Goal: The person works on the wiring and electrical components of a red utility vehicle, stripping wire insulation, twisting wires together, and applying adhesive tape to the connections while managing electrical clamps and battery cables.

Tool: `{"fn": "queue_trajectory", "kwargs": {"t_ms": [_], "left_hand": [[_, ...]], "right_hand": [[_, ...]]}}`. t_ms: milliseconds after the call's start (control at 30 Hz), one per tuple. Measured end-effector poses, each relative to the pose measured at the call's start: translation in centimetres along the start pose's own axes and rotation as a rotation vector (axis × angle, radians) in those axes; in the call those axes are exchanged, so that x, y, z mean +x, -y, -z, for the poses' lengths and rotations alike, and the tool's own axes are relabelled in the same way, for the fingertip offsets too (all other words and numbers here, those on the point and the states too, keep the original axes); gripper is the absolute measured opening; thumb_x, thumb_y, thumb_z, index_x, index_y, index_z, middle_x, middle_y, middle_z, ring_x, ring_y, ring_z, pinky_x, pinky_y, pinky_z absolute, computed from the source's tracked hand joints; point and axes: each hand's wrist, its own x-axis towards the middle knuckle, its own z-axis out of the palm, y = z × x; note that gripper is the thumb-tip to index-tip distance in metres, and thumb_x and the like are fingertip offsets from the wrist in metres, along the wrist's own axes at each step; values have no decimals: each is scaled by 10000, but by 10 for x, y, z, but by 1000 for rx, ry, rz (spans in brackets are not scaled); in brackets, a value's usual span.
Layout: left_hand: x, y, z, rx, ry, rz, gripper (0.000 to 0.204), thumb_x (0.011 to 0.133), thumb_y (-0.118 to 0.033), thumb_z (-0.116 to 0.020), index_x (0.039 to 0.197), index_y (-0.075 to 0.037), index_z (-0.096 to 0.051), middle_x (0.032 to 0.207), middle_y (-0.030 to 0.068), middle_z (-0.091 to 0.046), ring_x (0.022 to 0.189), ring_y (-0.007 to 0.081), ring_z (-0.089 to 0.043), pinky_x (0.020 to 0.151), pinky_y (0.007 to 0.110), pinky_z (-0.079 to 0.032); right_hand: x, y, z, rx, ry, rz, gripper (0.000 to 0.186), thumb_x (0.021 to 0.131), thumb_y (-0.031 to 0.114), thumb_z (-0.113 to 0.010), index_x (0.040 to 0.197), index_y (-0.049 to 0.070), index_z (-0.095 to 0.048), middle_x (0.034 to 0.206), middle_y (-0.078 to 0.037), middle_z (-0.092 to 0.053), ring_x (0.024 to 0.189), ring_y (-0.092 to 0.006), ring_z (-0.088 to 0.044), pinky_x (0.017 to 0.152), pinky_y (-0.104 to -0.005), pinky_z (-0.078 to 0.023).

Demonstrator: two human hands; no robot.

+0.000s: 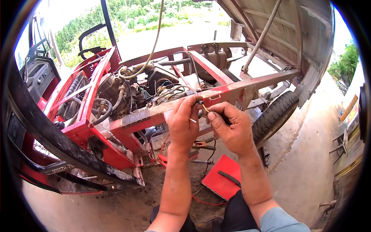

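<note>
My left hand [184, 116] is raised in front of the red frame rail [232, 92], its fingers closed on a small dark fitting [200, 103] at one end of a thin yellow wire. A thin white stick [192, 120], like a cigarette, pokes out between those fingers. My right hand [228, 125] pinches the yellow wire [205, 109] just to the right. Behind both hands lies an engine [154, 85] with hoses and wiring inside the open red chassis of a vehicle.
A tyre [270, 118] is at right under the raised body panel [278, 31]. A black curved bar [54, 135] crosses the left. Below my hands, a red panel [220, 176] with a black handle, cables and tools lie on the floor. Planks [348, 108] stand far right.
</note>
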Motion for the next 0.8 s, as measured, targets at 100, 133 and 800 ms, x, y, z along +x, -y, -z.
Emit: {"fn": "queue_trajectory", "kwargs": {"t_ms": [100,133,800], "left_hand": [[-6,2,-4,-78,18,102,134,1008,-21,-625,1103,-29,-720,872,48,-674,692,98,-595,636,255,-485],[-4,-1,-3,-79,10,89,131,979,4,-642,1087,-16,-712,913,98,-710,748,182,-673,670,296,-531],[-3,9,6,-439,2,352,169,1075,-124,-582,1218,-54,-640,870,-36,-614,657,-1,-448,560,177,-339]], "right_hand": [[0,14,0,-23,13,-48,116,1003,88,-688,1085,6,-697,816,-30,-680,726,-47,-590,629,-263,-505],[0,13,-1,-22,7,-48,116,1003,88,-688,1085,6,-697,816,-30,-680,726,-47,-590,629,-263,-505],[3,-5,29,462,117,-5,137,1033,112,-663,1068,-13,-705,809,-24,-691,709,-72,-625,601,-220,-499]]}}
